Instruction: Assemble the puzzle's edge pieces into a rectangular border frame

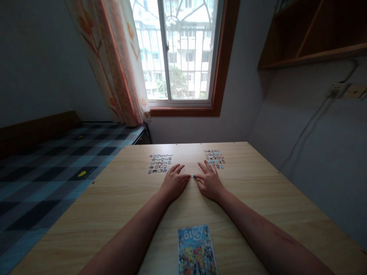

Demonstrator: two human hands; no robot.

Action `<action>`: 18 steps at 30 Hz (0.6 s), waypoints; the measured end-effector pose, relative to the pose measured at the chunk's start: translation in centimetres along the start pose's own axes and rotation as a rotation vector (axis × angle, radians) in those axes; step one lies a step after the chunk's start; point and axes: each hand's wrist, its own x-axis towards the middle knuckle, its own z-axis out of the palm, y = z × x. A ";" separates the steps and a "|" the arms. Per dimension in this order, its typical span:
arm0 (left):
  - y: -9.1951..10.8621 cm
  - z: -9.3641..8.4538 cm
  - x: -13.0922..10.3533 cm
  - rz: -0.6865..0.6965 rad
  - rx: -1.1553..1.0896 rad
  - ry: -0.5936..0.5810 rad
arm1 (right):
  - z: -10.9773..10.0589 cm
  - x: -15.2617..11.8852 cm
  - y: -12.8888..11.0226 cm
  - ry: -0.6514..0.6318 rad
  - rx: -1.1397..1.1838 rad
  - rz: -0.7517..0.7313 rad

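Observation:
A small light-blue jigsaw piece [192,176] lies on the wooden table between my two hands. My left hand [175,181] rests on the tabletop with its fingers apart, its thumb reaching to the piece's left side. From the right, my right hand [210,180] touches or nearly touches the same piece with a fingertip, its other fingers spread. Rows of jigsaw pieces [160,163] lie just beyond my left hand. A second group of jigsaw pieces [215,157] is laid out beyond my right hand, which partly covers its near edge.
A Bluey picture sheet or box [197,250] lies on the table [129,229] between my forearms. Left of the table is a bed with a checked cover [57,168]. A window [186,57] and curtain [114,68] are ahead; a wooden shelf [312,57] hangs at upper right.

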 end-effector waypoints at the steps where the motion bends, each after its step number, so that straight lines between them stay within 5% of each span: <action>1: 0.0 0.0 0.0 -0.002 0.006 -0.003 | 0.0 0.0 0.0 -0.007 0.003 -0.001; 7: 0.5 -0.2 -0.2 0.010 0.046 0.015 | -0.1 0.0 0.0 0.004 0.011 0.022; 12: 0.7 -1.7 0.5 -0.136 0.142 0.111 | -0.2 -0.1 -0.2 0.080 0.049 0.086; 15: -1.9 -3.5 2.3 -0.280 0.206 0.094 | -0.3 -0.1 -0.4 0.070 0.053 0.107; 18: -6.9 -5.7 4.4 -0.473 0.259 0.063 | -0.4 -0.1 -0.5 0.048 0.056 0.125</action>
